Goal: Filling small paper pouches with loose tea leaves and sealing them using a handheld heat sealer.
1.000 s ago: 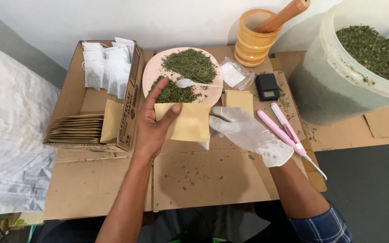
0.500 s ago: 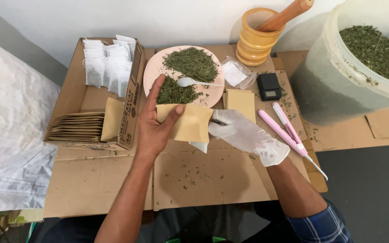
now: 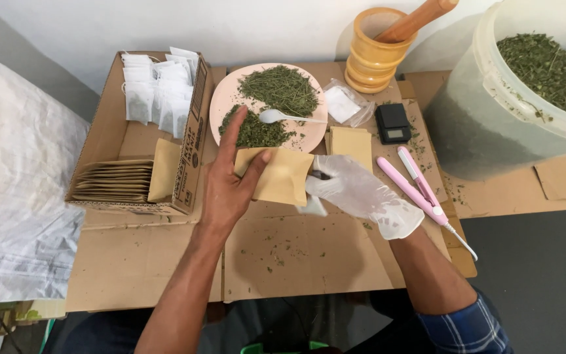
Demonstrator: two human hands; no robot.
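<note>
The bare left hand [image 3: 227, 190] reaches forward just below the pink plate [image 3: 223, 98], palm turned inward, forefinger straight and thumb pressed across a tan envelope [image 3: 280, 177]. The gloved right hand [image 3: 361, 193] meets that envelope's right edge, fingers [image 3: 319, 187] curled together, forearm angled in from the lower right.

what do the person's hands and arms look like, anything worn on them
The left hand is bare, with a bare forearm and no sleeve in view. The right hand wears a thin, whitish translucent disposable glove, and a blue plaid sleeve is pushed up near the elbow.
</note>
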